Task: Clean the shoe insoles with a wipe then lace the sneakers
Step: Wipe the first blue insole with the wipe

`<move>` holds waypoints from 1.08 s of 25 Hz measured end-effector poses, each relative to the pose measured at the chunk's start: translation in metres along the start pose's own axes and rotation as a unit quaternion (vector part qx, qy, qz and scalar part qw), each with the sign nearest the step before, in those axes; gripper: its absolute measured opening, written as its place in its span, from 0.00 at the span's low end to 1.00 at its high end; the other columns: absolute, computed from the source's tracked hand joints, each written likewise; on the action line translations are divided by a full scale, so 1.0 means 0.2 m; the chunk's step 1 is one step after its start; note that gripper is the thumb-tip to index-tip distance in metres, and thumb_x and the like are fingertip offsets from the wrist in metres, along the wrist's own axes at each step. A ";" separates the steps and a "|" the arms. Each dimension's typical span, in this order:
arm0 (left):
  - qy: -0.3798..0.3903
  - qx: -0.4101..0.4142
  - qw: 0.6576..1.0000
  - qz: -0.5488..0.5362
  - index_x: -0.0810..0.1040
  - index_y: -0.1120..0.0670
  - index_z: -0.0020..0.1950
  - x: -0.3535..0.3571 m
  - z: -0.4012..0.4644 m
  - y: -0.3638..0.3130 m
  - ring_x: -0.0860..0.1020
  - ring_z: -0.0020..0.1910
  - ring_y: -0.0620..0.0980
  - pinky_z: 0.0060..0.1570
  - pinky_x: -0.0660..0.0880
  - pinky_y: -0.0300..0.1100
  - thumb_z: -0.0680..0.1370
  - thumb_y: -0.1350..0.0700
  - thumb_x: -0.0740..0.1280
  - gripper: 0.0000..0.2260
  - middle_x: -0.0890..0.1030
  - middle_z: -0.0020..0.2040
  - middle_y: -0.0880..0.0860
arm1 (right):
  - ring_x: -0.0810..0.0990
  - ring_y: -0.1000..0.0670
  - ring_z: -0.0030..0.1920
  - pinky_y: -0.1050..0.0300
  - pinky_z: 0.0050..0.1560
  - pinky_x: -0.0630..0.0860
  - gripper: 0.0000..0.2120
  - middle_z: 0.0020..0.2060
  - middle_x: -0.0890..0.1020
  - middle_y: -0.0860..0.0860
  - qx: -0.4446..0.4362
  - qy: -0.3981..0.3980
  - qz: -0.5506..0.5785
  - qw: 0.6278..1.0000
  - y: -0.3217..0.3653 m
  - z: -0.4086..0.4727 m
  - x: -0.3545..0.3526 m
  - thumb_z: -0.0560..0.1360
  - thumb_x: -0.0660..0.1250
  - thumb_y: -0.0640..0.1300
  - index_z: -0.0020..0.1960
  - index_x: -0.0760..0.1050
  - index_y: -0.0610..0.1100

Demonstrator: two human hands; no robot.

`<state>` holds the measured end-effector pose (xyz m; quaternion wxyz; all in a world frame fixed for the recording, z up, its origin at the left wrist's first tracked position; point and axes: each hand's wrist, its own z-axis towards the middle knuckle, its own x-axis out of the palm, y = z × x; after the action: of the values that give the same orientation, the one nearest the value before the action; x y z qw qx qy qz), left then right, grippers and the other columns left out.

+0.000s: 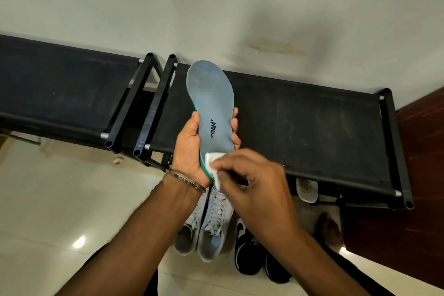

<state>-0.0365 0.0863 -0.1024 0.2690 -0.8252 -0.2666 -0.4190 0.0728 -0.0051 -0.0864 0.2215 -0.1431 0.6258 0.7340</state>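
A grey-blue insole [211,94] with a green edge and dark lettering stands toe-up in front of me. My left hand [192,151] grips it round the middle, thumb on the left edge and fingers curled round the right edge. My right hand [252,175] pinches a folded white wipe [213,163] and presses it on the insole's heel end. Below my hands, two grey laced sneakers [209,228] stand side by side on the floor, partly hidden by my arms.
A black fabric-topped shoe rack [312,127] runs along the wall, with a second rack [60,94] to its left. A pair of black sneakers [254,257] stands right of the grey ones. My bare foot [329,230] is on the tiled floor. A brown door [422,175] is at right.
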 end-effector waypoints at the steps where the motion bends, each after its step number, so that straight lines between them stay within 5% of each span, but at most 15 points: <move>1: 0.001 0.001 1.000 -0.008 0.67 0.54 0.75 0.00 0.00 -0.01 0.76 0.50 0.50 0.45 0.75 0.41 0.81 0.40 0.54 0.27 0.71 0.72 0.54 | 0.81 0.57 0.47 0.62 0.50 0.79 0.07 0.45 0.84 0.52 -0.025 0.008 0.004 1.000 0.01 -0.01 0.00 0.72 0.73 0.33 0.48 0.85 0.42; 5: -0.002 -0.001 1.000 0.009 0.67 0.53 0.75 -0.01 0.00 0.00 0.76 0.48 0.50 0.44 0.76 0.42 0.81 0.39 0.52 0.27 0.72 0.72 0.53 | 0.80 0.58 0.48 0.60 0.49 0.79 0.08 0.47 0.83 0.54 0.025 -0.018 -0.024 0.999 -0.05 0.03 -0.02 0.73 0.73 0.34 0.49 0.85 0.44; 9: -0.002 -0.003 1.000 -0.007 0.67 0.53 0.75 0.00 0.00 0.00 0.76 0.50 0.50 0.45 0.76 0.42 0.81 0.39 0.54 0.27 0.72 0.71 0.54 | 0.80 0.57 0.49 0.64 0.51 0.78 0.07 0.46 0.83 0.53 -0.031 0.016 -0.018 0.999 0.00 -0.01 0.00 0.73 0.73 0.34 0.49 0.84 0.43; 12: -0.016 -0.004 1.000 0.023 0.68 0.53 0.74 0.00 0.01 0.02 0.77 0.49 0.50 0.45 0.77 0.42 0.81 0.39 0.52 0.27 0.72 0.72 0.54 | 0.80 0.58 0.50 0.60 0.51 0.80 0.08 0.48 0.83 0.54 0.032 -0.026 -0.044 0.998 -0.08 0.04 -0.03 0.73 0.73 0.34 0.49 0.85 0.44; 17: -0.024 -0.014 0.999 0.022 0.72 0.55 0.72 0.01 0.00 0.03 0.77 0.51 0.50 0.46 0.77 0.42 0.81 0.38 0.54 0.27 0.75 0.69 0.56 | 0.81 0.56 0.50 0.59 0.53 0.79 0.08 0.48 0.83 0.52 -0.035 0.024 -0.004 0.999 0.01 0.00 0.00 0.73 0.73 0.34 0.50 0.85 0.42; 20: -0.017 -0.053 0.993 0.103 0.76 0.59 0.67 0.04 -0.02 0.13 0.78 0.55 0.52 0.55 0.77 0.44 0.82 0.39 0.51 0.28 0.78 0.63 0.57 | 0.81 0.56 0.48 0.58 0.52 0.80 0.09 0.48 0.84 0.51 0.004 -0.042 -0.082 0.996 -0.12 0.07 -0.06 0.72 0.73 0.34 0.50 0.85 0.43; 24: 0.002 -0.064 0.988 0.138 0.72 0.58 0.71 0.07 -0.03 0.19 0.75 0.65 0.54 0.65 0.73 0.46 0.83 0.42 0.50 0.27 0.74 0.69 0.59 | 0.81 0.56 0.45 0.62 0.50 0.79 0.10 0.45 0.84 0.51 0.007 -0.102 -0.134 0.986 -0.17 0.08 -0.08 0.70 0.73 0.32 0.48 0.85 0.43; 27: -0.007 -0.067 0.986 0.149 0.70 0.59 0.72 0.04 -0.02 0.15 0.75 0.66 0.55 0.66 0.71 0.47 0.83 0.40 0.50 0.28 0.75 0.69 0.58 | 0.82 0.57 0.46 0.61 0.50 0.80 0.10 0.46 0.84 0.54 0.048 -0.049 -0.028 0.997 -0.15 0.07 -0.09 0.72 0.73 0.33 0.50 0.85 0.44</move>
<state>-0.0140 0.0634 -0.1001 0.2704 -0.8750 -0.1137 -0.3852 0.1038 0.0100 -0.1008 0.2791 -0.1137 0.6445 0.7027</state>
